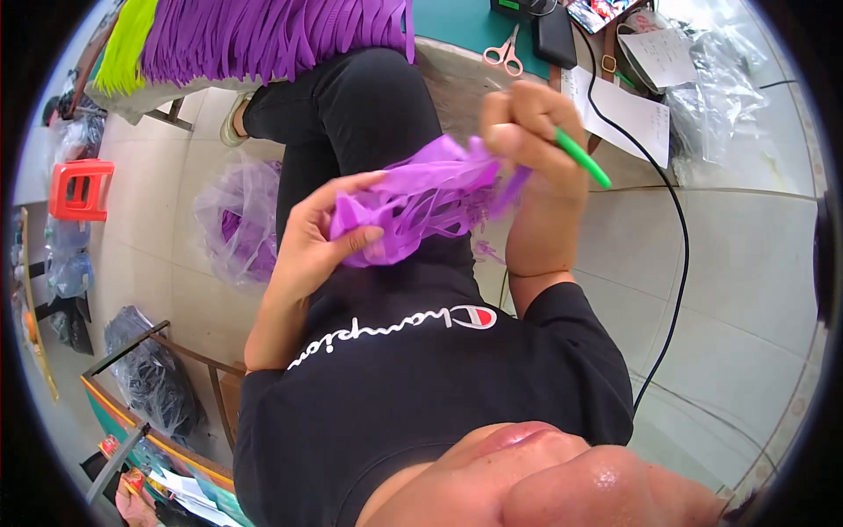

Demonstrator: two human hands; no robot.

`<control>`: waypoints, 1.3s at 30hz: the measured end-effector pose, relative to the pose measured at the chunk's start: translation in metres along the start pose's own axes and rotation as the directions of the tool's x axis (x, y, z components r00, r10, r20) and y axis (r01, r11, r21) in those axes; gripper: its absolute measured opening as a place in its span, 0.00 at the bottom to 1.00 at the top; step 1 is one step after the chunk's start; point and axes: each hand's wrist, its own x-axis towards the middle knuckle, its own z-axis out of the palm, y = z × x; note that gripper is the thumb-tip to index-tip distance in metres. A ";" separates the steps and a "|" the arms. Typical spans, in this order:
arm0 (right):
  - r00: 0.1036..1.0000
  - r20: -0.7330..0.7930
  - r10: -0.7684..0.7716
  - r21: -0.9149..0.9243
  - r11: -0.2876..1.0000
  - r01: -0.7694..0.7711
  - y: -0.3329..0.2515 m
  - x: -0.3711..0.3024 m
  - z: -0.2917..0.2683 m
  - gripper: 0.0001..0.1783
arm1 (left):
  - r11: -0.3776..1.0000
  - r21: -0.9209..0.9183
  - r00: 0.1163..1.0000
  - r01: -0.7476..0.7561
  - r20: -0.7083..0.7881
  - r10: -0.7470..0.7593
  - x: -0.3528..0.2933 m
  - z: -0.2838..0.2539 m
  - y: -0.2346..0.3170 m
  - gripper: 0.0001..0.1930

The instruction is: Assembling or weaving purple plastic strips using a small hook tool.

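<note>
In front of my lap, my left hand grips one end of a bunch of purple strips, thumb laid over it. Loops of the strips hang loose between my two hands. My right hand, slightly blurred, is closed in a fist at the bunch's right end, raised near the table edge. A green stick-like tool, pen-shaped, juts out of that fist to the right. The tool's other end is hidden in the fingers. A purple strip runs down beside the right hand; whether the fingers also pinch it is unclear.
Purple strips and lime-green strips cover the table's far left. Pink-handled scissors lie beside a black box. A black cable hangs at right. On the floor are a purple-filled plastic bag and a red stool.
</note>
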 end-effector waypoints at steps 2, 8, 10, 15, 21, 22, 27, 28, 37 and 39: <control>0.965 -0.258 -0.056 0.016 0.998 0.063 -0.011 -0.008 0.003 0.19 | 0.994 -0.010 0.983 -0.111 -0.150 0.108 0.007 0.004 0.000 0.27; 0.986 -0.159 0.043 -0.307 0.947 -0.091 0.040 0.021 -0.007 0.18 | 0.984 -0.107 0.980 0.144 0.156 -0.126 -0.001 -0.002 -0.001 0.23; 0.986 -0.158 0.060 -0.471 0.873 -0.129 0.060 0.025 -0.007 0.19 | 0.939 -0.161 0.939 0.305 0.216 -0.268 -0.003 -0.006 0.001 0.19; 0.926 -0.362 0.108 -0.720 0.599 -0.351 0.056 0.021 -0.011 0.22 | 0.913 -0.403 0.957 0.068 -0.233 -0.175 0.001 -0.009 -0.005 0.10; 0.941 0.227 0.250 -0.618 0.784 -0.059 0.056 0.004 -0.024 0.23 | 0.886 -0.464 0.921 -0.011 -0.349 -0.171 0.002 -0.016 -0.014 0.09; 0.981 0.118 0.154 -0.637 0.769 -0.045 0.060 0.002 -0.027 0.21 | 0.882 -0.472 0.932 -0.001 -0.320 -0.170 0.002 -0.015 -0.013 0.09; 0.957 -0.279 0.075 -0.550 0.805 -0.223 0.058 0.008 -0.016 0.21 | 0.871 -0.491 0.933 -0.002 -0.315 -0.176 0.004 -0.010 -0.010 0.11; 0.959 -0.281 0.038 -0.419 0.894 -0.158 0.062 0.007 -0.012 0.21 | 0.887 -0.462 0.928 -0.014 -0.336 -0.161 0.004 -0.007 -0.008 0.12; 0.999 -0.036 -0.020 -0.580 0.815 -0.005 0.076 -0.007 0.038 0.18 | 0.877 -0.474 0.928 -0.074 -0.354 -0.113 0.007 -0.007 -0.014 0.11; 0.997 0.032 0.069 -0.552 0.833 -0.040 0.080 -0.005 0.035 0.17 | 0.886 -0.461 0.933 -0.055 -0.340 -0.119 0.004 -0.010 -0.010 0.10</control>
